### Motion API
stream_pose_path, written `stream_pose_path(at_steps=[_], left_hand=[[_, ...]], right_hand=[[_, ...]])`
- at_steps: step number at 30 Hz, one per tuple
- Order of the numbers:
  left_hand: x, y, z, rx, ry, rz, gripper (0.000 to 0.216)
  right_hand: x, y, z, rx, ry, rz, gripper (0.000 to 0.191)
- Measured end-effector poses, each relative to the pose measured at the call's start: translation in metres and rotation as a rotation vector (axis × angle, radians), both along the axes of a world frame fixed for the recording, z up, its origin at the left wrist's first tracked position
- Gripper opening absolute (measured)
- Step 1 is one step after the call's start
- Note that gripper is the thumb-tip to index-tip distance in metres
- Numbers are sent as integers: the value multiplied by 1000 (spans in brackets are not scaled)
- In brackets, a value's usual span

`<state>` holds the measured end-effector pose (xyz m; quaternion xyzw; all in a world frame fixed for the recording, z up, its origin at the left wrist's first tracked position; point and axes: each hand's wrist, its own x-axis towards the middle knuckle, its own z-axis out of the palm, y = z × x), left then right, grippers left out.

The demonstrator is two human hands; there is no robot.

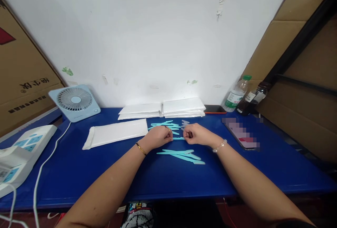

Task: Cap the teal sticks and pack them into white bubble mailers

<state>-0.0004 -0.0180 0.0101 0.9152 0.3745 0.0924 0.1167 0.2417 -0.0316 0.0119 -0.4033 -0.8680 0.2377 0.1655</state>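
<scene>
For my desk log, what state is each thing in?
Left hand: closed, pinching turquoise tool
Right hand: closed, same tool
Front turquoise tools: loose, crossed
Green-capped bottle: standing, capped
Dark bottle: capped
Fan: tilted back; running unclear
Power strip: adapter plugged in
Front white packet: flat
Rear white packets: stacked
Phone: flat, screen pixelated
Orange-edged device: lying flat

turquoise sticks (pixel 181 156), lilac-grey pieces (pixel 185 122), deep-blue table (pixel 173 182), white packets (pixel 118 133), pale-blue fan (pixel 76 99)

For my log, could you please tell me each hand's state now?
Left hand: closed, holding one end of a turquoise piece.
Right hand: closed, holding its other end.
</scene>
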Motion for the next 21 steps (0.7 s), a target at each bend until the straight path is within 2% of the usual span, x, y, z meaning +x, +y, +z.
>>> stream_pose_path(at_steps=[5, 9, 13, 18, 21], left_hand=[[-3, 6, 11, 68, -38, 73, 18], [1, 5, 12, 61, -64, 39, 18], [-2, 9, 7, 84, -68, 35, 16], [-13, 20, 3, 151, -37, 171, 16], [-15, 16, 7, 133, -90, 187, 19]], right_hand=[[7, 7, -1, 53, 118, -129, 3], [0, 3, 0, 31, 133, -102, 17], [-2, 5, -3, 58, 105, -96, 20], [12, 20, -12, 71, 142, -271, 22], [17, 22, -9, 153, 158, -320, 24]])
